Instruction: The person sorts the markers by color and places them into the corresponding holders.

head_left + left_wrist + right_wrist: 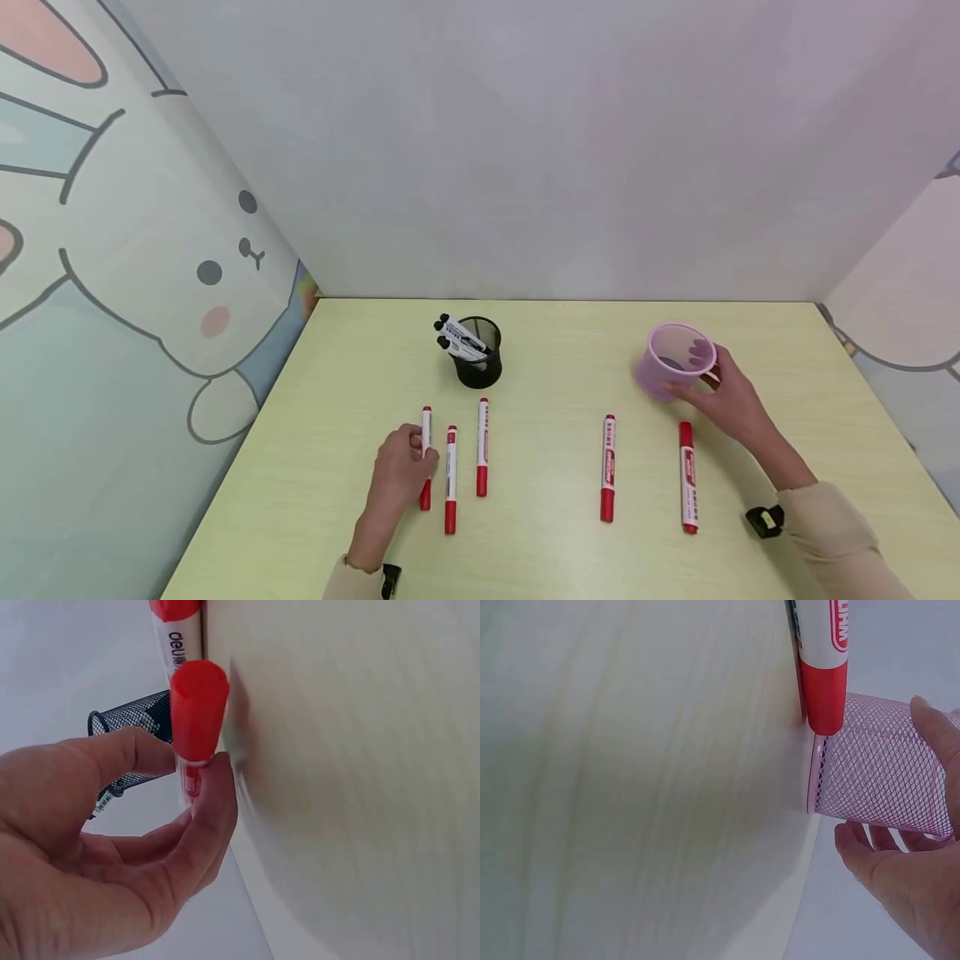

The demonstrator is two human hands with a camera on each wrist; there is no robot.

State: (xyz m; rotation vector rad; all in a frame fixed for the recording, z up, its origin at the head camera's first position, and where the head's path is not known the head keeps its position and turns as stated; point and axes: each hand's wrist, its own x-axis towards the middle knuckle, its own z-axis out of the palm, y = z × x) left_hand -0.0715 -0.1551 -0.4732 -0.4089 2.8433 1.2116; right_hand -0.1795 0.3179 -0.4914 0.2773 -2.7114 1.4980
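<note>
My left hand (pixel 401 472) pinches a white marker with a red cap (pixel 199 712) between thumb and fingers. Just right of it lie a second red-capped marker (pixel 451 482) and a third (pixel 483 450). On the right, my right hand (pixel 729 402) grips a pink mesh pen holder (pixel 660 379), thumb on the near side and fingers round the far side. In the right wrist view, thumb and fingers lie on opposite sides of the holder's mesh wall (pixel 889 765). Its mouth faces up in the head view, with no pens seen inside.
A black mesh pen holder (pixel 480 375) with several black-and-white markers (pixel 463 340) leaning in it stands at the table's back. Two more red markers, one (pixel 608 471) and another (pixel 688 479) with its cap pointing away, lie before the pink holder. A wall (pixel 555 167) rises behind the table.
</note>
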